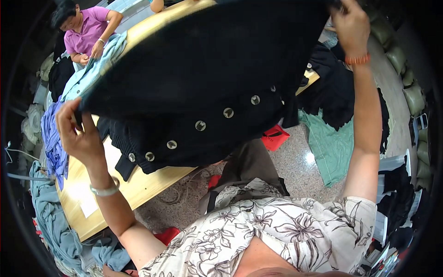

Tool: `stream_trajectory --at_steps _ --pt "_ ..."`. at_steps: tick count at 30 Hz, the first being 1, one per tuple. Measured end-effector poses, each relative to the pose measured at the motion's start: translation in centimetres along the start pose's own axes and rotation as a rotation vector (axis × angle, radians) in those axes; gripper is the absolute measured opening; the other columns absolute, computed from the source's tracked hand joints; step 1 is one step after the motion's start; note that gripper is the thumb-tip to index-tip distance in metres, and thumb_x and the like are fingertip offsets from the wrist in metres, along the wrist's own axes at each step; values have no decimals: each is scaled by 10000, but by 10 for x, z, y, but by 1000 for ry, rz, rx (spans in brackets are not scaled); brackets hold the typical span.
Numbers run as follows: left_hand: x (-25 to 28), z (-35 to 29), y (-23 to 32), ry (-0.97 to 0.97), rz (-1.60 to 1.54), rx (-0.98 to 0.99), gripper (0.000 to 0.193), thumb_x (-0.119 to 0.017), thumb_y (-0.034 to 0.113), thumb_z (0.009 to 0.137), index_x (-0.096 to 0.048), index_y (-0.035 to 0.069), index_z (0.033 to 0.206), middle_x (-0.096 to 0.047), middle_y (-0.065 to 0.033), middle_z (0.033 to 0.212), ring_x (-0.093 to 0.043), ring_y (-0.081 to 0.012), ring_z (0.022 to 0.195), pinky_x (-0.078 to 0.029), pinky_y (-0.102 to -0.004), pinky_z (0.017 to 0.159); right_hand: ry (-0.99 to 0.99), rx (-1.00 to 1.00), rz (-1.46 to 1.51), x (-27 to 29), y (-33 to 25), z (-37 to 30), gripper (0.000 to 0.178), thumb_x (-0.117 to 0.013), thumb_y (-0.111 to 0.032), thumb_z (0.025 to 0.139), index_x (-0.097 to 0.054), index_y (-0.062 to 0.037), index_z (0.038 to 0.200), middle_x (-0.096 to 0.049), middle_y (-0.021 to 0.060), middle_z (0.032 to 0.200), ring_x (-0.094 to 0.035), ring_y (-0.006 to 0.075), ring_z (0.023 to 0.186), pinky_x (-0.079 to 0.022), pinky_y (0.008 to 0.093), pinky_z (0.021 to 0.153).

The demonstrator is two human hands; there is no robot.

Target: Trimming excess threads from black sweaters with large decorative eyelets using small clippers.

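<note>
A black knit cardigan (198, 78) is stretched wide in the air between my two raised hands. A row of round, shiny buttons runs along its lower edge, and ribbed knit shows at its left part. My left hand (79, 131) pinches the cardigan's left corner above the wooden table. At the upper right, my right hand (351, 27) grips the opposite corner, its fingertips partly hidden at the picture's top edge. The cloth between them is slightly blurred and covers much of the table.
The pale wooden table (152, 180) lies under the cardigan. Across it, a person in a pink shirt (90, 30) handles a light blue garment (94, 69). Purple clothing (54, 134) hangs at the left. Green cloth (327, 143) and a red bag (275, 137) lie on the floor.
</note>
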State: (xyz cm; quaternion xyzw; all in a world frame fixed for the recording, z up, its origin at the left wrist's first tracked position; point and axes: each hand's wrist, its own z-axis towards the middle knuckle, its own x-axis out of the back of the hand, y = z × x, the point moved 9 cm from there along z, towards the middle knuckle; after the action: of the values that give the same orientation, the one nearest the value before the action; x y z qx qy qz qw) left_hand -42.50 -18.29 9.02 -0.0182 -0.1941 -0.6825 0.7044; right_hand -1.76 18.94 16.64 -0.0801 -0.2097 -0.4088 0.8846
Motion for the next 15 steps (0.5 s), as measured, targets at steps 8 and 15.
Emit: stream_trajectory --at_steps 8,15 --pt "-71 -77 -4 -503 62 -130 402 -677 -166 709 -698 51 1047 -640 -140 1031 -656 -327 990 -541 -416 877 -255 305 185 -137 -45 -84 310 -709 -52 809 -712 -193 1085 -680 62 1007 -699 307 898 -560 397 731" --pt "-88 -115 2 -762 32 13 536 -750 -55 788 -636 62 1299 -602 -145 1223 -606 -323 1085 -521 -402 947 -694 -1 331 -161 -30 -166 511 -666 -52 826 -653 -252 1296 -647 55 986 -686 310 890 -557 407 740"
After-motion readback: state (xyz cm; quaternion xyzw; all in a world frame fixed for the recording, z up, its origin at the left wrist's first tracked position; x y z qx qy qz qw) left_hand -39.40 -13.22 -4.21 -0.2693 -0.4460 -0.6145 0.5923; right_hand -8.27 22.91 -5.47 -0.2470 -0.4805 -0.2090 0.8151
